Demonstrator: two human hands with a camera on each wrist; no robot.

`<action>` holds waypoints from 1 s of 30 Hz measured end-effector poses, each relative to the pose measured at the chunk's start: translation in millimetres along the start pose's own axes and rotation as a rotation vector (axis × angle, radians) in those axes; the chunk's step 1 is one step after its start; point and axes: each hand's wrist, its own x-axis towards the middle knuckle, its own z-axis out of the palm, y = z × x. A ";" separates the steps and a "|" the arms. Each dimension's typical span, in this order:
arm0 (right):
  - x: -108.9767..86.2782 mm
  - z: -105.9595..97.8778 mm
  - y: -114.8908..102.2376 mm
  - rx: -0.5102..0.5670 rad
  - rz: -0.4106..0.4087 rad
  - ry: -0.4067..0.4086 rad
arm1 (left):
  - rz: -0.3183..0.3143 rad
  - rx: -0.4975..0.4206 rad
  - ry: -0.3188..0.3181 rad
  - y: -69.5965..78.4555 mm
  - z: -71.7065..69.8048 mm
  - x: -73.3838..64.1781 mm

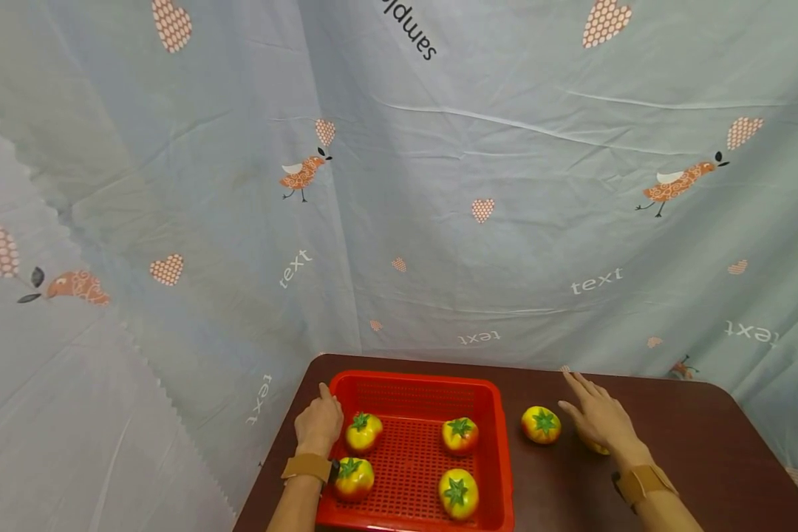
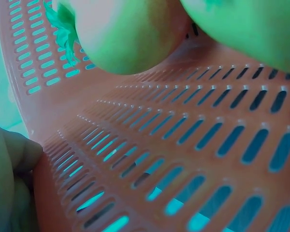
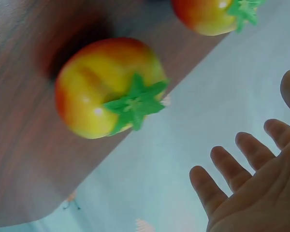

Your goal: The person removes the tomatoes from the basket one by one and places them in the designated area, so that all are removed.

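Note:
A red plastic basket [image 1: 408, 473] with slotted walls stands at the left of the table, and my left hand [image 1: 319, 423] grips its left rim. Close up, fingers [image 2: 24, 152] show at the rim's edge. Several red-yellow tomatoes with green leafy tops lie inside, among them one tomato [image 1: 363, 432] beside the left hand. My right hand [image 1: 601, 415] hovers over the table with fingers spread, holding nothing. Beneath it is a tomato [image 3: 111, 89], mostly hidden by the hand in the head view. Another tomato [image 1: 541, 425] lies between that hand and the basket.
The dark brown table [image 1: 691, 443] has rounded far corners. A pale blue-grey printed cloth [image 1: 439, 281] hangs right behind it and along the left side. Both wrists wear tan straps [image 1: 307, 467].

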 end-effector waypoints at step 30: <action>25.5 -3.9 -62.1 -0.026 -0.124 0.076 | 0.002 0.011 -0.012 -2.5 3.5 2.9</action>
